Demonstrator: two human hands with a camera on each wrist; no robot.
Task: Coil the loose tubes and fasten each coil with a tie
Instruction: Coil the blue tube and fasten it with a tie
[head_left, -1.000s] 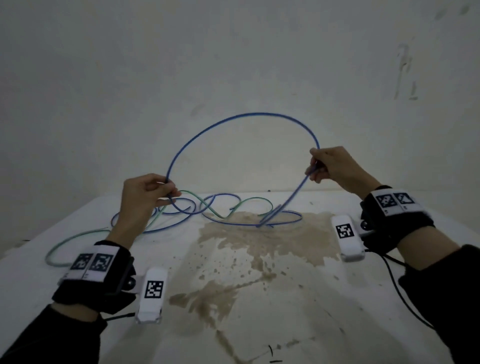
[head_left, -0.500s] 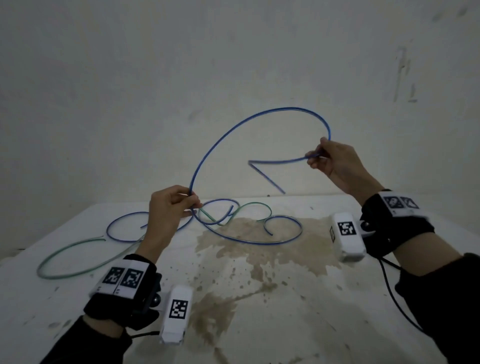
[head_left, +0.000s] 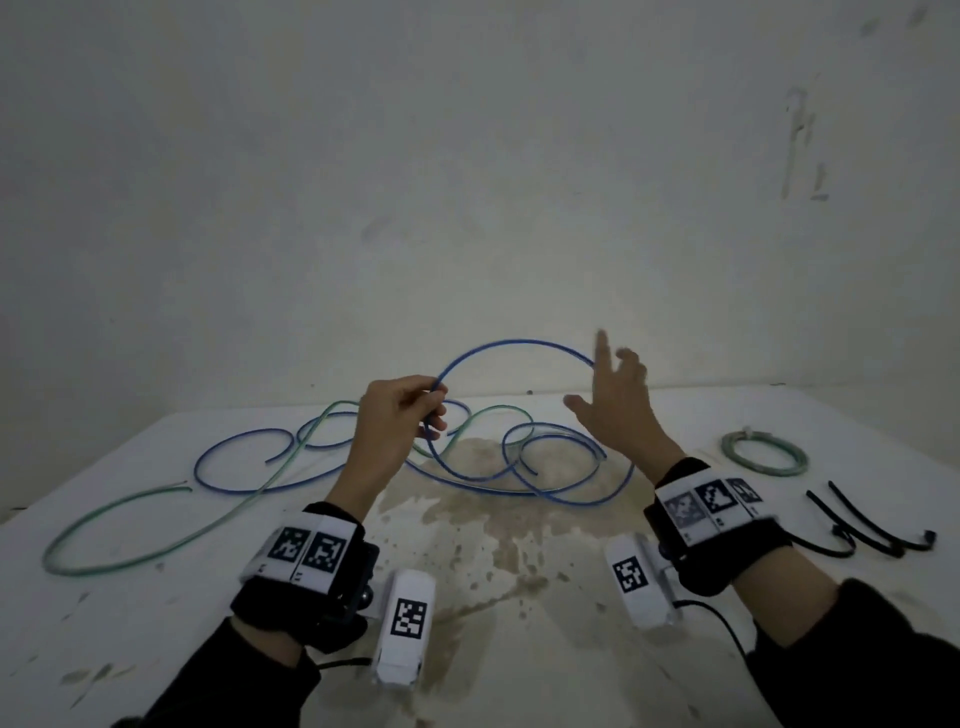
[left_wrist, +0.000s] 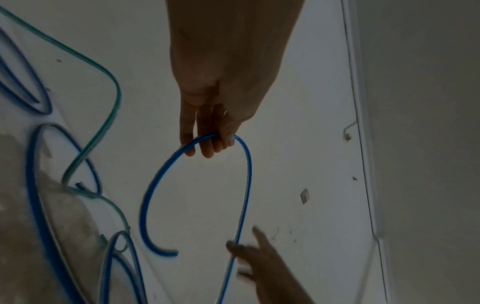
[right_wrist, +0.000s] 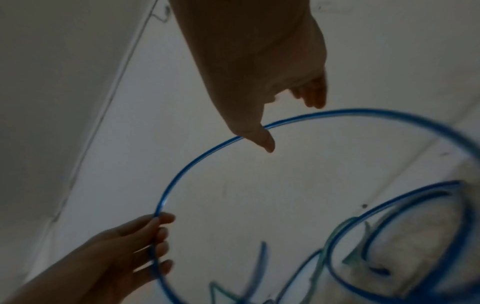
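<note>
A long blue tube rises from the table in an arc between my hands, and the rest of it lies in loose loops on the table. My left hand grips the arc's left foot, fingers curled round the blue tube. My right hand is open with fingers spread at the arc's right side. In the right wrist view its thumb overlaps the blue tube; I cannot tell whether they touch. A loose green tube trails to the left.
A tied green coil lies at the right. Black ties lie nearer me beside it. The white table has a brown stain in the middle. A bare wall stands right behind the table's far edge.
My right hand has let go of the blue tube and spread open. The left hand moved right with the tube, and the raised arc is smaller and lower.
</note>
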